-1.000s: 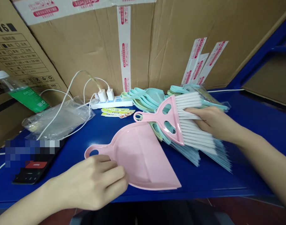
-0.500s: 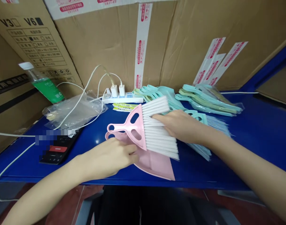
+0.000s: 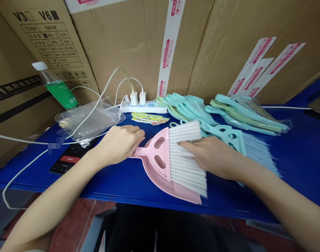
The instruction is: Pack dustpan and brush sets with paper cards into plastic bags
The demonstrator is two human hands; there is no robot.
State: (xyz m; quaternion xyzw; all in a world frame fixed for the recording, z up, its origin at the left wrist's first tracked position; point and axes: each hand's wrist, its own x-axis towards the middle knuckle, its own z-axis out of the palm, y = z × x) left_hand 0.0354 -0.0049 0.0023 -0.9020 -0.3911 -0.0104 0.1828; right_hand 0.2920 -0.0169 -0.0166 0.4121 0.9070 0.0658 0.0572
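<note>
A pink hand brush [image 3: 162, 152] with white bristles lies on top of a pink dustpan [image 3: 172, 188], both low over the blue table. My left hand [image 3: 120, 144] closes round their handles, whose ends are hidden under the fingers. My right hand [image 3: 216, 155] grips the brush's bristles [image 3: 187, 171] from the right, the thumb or a finger pressed among them. Just behind my right hand lies a turquoise hand brush [image 3: 237, 138] with pale blue bristles, partly covered by the hand and forearm.
Turquoise and green dustpans [image 3: 191, 106] lie at the back, beside more in clear plastic [image 3: 251, 113]. A white power strip [image 3: 151, 107], yellow-green packets [image 3: 146, 119], a plastic bag [image 3: 89, 117], a bottle [image 3: 61, 92], a phone [image 3: 68, 159] and loose cables are at left. Cardboard boxes [image 3: 139, 45] stand behind.
My left hand has moved from the dustpan's near side up to the handles and closed round them. The brush now sits lower and more squarely over the dustpan. The view has shifted slightly.
</note>
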